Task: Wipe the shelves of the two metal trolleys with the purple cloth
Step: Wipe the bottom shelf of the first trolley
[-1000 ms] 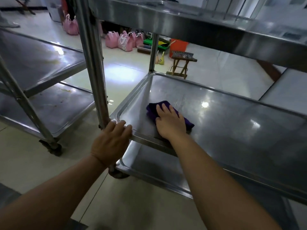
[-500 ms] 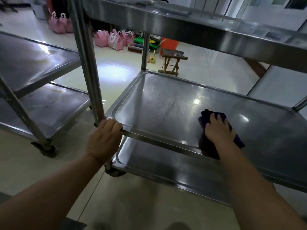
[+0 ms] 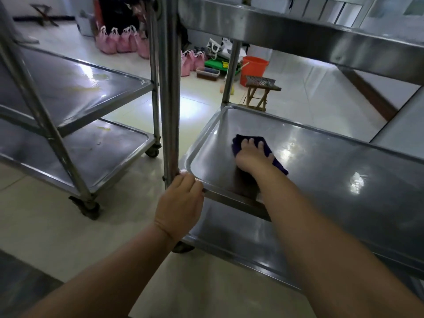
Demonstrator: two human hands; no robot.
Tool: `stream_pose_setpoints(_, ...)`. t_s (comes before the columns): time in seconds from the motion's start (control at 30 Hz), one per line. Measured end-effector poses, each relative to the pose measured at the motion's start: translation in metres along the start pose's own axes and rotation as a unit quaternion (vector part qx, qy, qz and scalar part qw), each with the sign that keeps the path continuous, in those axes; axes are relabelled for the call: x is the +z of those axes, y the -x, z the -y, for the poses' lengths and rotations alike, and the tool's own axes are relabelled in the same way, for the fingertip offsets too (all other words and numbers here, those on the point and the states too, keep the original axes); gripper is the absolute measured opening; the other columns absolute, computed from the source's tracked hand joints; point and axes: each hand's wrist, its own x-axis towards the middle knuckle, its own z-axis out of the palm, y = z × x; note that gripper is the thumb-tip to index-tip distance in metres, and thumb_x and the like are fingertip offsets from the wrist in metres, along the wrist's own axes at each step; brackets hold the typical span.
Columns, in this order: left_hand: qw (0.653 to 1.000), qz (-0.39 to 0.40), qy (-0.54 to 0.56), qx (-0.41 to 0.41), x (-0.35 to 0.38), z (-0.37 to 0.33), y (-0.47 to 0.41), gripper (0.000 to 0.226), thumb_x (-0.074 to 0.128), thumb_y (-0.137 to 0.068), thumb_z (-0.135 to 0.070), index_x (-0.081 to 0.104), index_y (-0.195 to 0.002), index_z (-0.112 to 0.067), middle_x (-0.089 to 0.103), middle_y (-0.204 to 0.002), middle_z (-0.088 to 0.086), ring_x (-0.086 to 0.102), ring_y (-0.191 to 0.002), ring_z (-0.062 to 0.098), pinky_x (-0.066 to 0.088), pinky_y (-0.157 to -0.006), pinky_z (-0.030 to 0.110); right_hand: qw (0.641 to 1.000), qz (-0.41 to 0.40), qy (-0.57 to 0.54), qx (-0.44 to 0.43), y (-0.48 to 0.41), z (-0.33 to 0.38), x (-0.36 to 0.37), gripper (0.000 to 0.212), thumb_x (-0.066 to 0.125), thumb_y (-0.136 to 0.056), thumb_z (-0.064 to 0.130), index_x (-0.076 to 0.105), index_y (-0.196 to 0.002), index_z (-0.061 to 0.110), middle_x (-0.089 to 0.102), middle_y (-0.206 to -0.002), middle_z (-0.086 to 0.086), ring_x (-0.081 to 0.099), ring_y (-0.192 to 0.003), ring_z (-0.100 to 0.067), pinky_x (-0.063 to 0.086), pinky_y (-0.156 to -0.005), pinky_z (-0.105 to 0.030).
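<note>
purple cloth (image 3: pixel 237 145) beneath flat right hand (image 3: pixel 253 158) on shelf (image 3: pixel 321 180); left hand (image 3: pixel 181 203) tight round rim (image 3: pixel 229 199)

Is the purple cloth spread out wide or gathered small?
Gathered small: the purple cloth barely shows beyond the right hand pressing it on the shelf.

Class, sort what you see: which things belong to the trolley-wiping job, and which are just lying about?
Job: purple cloth, right hand, left hand, right trolley, left trolley.
Lying about: pink bags, orange bucket, wooden stool.
</note>
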Motion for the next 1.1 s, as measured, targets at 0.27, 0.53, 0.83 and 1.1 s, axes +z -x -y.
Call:
stream_pose_setpoints(0.27,0.986,-0.035,0.124,-0.104,0.009,0.007,0.01,0.015,0.059,-0.079,-0.008,0.071,-0.087,-0.013,0.067,-0.088,0.005,0.064,-0.088,0.025,0.052,-0.077,0.029,0.987,0.032,-0.013,-0.158,-0.023,0.047,-0.001,0.056,0.026,-0.102,0.015,0.007,-0.154,0.023,-0.002,-0.162,0.002,-0.007,-0.148,-0.022,-0.001,-0.118,-0.052)
stream_pose_setpoints(0.53,0.966,-0.035,0.187,-0.175,-0.003,0.008,0.002,0.024,0.078,-0.061,0.002,0.067,-0.074,-0.014,0.063,-0.076,0.003,0.061,-0.069,0.021,0.048,-0.058,0.023,0.975,0.008,0.002,-0.224,0.024,0.039,0.023,0.063,0.037,-0.095,0.011,0.018,-0.151,0.033,0.011,-0.16,0.01,0.003,-0.148,-0.017,0.005,-0.117,-0.055)
stream_pose_setpoints(0.83,0.935,-0.015,0.229,-0.272,-0.028,-0.008,-0.006,0.004,0.062,-0.083,-0.005,0.06,-0.081,-0.009,0.057,-0.083,0.011,0.054,-0.071,0.023,0.049,-0.06,0.032,0.97,0.012,-0.019,-0.242,0.088,0.001,0.026,0.055,0.034,-0.098,0.018,0.025,-0.15,0.035,0.015,-0.159,0.013,0.007,-0.147,-0.012,0.007,-0.118,-0.049)
stream_pose_setpoints(1.1,0.958,0.022,0.221,-0.18,-0.045,-0.08,-0.025,0.019,0.07,-0.076,-0.003,0.067,-0.093,-0.011,0.066,-0.09,0.005,0.059,-0.085,0.021,0.048,-0.072,0.031,0.986,-0.009,-0.061,-0.153,0.128,-0.074,0.017,0.053,0.033,-0.097,0.019,0.032,-0.147,0.037,0.018,-0.158,0.016,0.008,-0.146,-0.008,0.008,-0.119,-0.046)
